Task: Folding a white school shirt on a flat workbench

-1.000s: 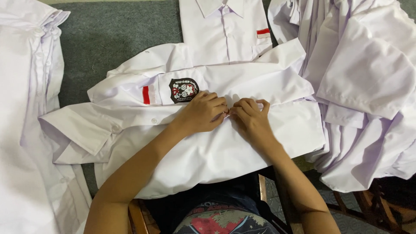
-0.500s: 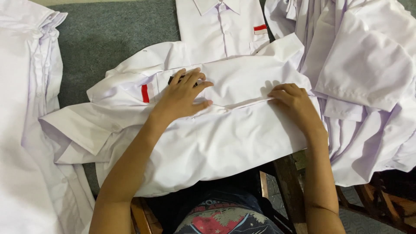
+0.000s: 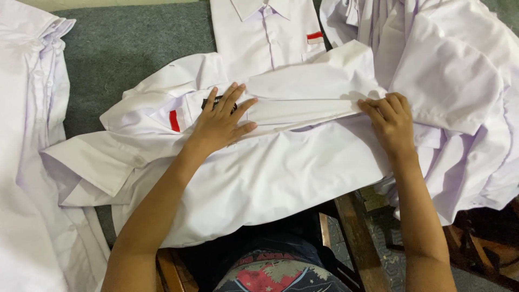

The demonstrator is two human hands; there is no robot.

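A white short-sleeved shirt [image 3: 281, 173] lies spread across the grey table in front of me, with a small red stripe [image 3: 174, 120] and a dark round badge on its chest. My left hand [image 3: 220, 120] rests flat on the shirt, fingers spread, covering most of the badge. My right hand [image 3: 390, 121] presses flat on the shirt's folded edge at the right, fingers pointing left along the crease. Neither hand grips anything.
A second white shirt [image 3: 267, 32] with a red-and-white patch lies buttoned at the back. A heap of white shirts [image 3: 459, 81] fills the right side; more white cloth [image 3: 27, 162] lies at the left. Grey table cover [image 3: 130, 48] shows at the back left. A wooden chair frame [image 3: 351, 232] is below.
Both hands were together at the shirt's middle, then slid apart along the fold. The left now lies over the badge and the right has reached the shirt's right edge.
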